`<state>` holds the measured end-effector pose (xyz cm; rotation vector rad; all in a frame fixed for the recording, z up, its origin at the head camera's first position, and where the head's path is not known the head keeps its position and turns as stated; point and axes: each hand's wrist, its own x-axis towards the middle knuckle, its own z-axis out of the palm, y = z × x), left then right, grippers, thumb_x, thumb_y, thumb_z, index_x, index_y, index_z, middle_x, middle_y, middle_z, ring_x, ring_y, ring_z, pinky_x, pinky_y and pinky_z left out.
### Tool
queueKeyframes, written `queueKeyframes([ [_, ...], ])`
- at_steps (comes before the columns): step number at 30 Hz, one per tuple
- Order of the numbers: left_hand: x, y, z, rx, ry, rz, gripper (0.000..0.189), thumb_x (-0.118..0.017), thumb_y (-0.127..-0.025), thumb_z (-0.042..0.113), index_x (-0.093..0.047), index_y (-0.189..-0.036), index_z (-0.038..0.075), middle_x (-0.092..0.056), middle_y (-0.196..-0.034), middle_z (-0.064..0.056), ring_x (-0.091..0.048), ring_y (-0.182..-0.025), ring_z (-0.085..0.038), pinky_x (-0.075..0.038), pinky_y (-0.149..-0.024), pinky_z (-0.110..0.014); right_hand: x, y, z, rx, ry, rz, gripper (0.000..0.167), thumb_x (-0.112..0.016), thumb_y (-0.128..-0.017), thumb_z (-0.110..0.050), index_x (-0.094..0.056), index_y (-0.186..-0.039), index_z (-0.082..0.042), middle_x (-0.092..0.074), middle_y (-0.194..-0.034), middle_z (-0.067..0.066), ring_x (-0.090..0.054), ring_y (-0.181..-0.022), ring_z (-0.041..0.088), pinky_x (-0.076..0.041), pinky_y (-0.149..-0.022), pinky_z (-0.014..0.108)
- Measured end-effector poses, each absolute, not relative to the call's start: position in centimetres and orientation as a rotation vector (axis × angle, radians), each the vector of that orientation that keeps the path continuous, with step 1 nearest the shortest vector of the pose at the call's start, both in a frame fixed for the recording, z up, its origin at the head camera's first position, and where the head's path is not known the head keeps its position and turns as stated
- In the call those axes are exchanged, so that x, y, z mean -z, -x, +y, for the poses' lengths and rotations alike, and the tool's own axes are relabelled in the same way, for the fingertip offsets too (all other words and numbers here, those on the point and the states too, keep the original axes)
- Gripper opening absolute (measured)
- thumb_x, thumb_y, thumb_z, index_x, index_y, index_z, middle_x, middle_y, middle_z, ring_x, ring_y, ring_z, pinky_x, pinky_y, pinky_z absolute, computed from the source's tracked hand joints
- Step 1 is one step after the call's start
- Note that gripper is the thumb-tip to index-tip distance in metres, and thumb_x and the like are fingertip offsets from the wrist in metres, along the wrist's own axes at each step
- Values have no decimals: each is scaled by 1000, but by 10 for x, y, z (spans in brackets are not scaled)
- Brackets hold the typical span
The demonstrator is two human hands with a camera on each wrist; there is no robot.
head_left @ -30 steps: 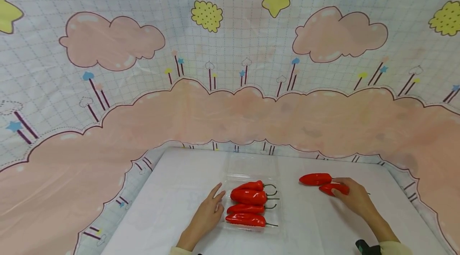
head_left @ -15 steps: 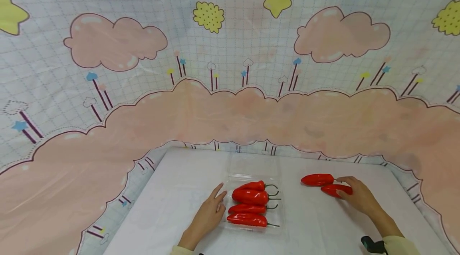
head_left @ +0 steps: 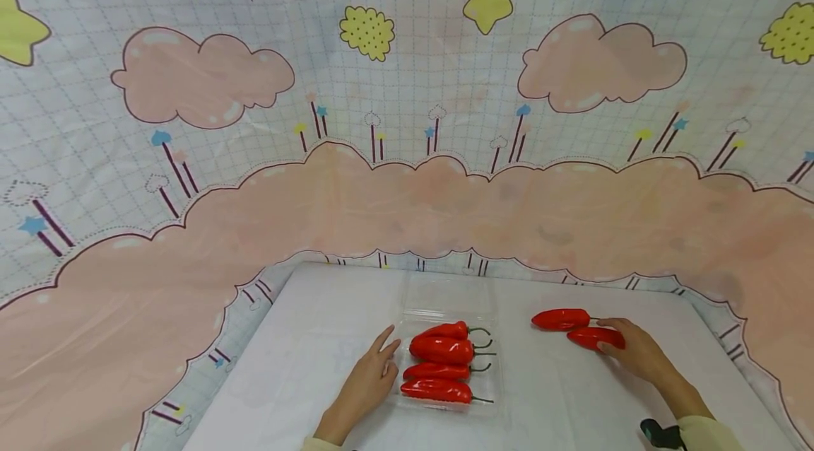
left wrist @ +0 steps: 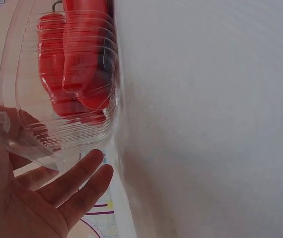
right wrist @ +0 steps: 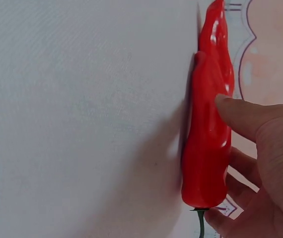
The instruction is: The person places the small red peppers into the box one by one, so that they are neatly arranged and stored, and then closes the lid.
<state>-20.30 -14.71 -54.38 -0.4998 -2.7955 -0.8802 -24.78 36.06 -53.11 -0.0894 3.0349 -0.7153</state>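
Observation:
My right hand [head_left: 639, 352] holds a red pepper [head_left: 581, 338] near its stem end. In the right wrist view, the thumb of the right hand [right wrist: 275, 153] presses one side of this pepper [right wrist: 206, 144] and the other fingers are behind it, partly hidden. A second red pepper [head_left: 559, 319] lies just beyond it. On the left, my left hand [head_left: 365, 380] touches the side of a clear plastic clamshell box [head_left: 445, 295], fingers spread. Several red peppers [head_left: 439, 348] lie side by side in the box, green stems to the right. The left wrist view shows the box's ribbed wall [left wrist: 72, 129] beside the left hand [left wrist: 37, 198].
A white tabletop [head_left: 540, 394] lies under everything. The box's lid is folded back, away from me. Behind the table hangs a cloth backdrop [head_left: 407, 203] with clouds and stars. A dark device [head_left: 661, 433] is at the right wrist.
My right hand has shifted slightly rightward along the pepper, towards its stem. The left hand and the box stay in place. The head view shifts a little.

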Motion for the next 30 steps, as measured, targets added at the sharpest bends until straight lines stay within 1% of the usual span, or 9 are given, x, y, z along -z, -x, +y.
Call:
queueKeyframes([
  [9, 543, 203, -147, 889, 491, -2805, 41, -54, -91, 5, -60, -131, -2, -42, -154, -14, -68, -111, -24, -54, -94, -47, 539, 251, 362, 684, 76, 3027, 61, -75, -84, -27, -53, -133, 2, -52, -130, 35, -49, -115, 52, -47, -92, 67],
  [22, 543, 201, -147, 912, 469, -2820, 41, -54, -92, 7, -59, -132, -1, -41, -154, -13, -67, -112, -25, -54, -95, -47, 541, 248, 360, 701, 119, 3048, 52, -73, -86, -19, -56, -130, 3, -57, -126, 33, -53, -112, 49, -48, -93, 64],
  [30, 543, 203, -147, 931, 458, -2828, 42, -54, -93, 9, -59, -133, 0, -40, -155, -12, -67, -113, -25, -54, -96, -46, 537, 242, 359, 687, 52, 3043, 55, -74, -85, -22, -56, -131, 1, -57, -125, 32, -54, -109, 47, -51, -90, 62],
])
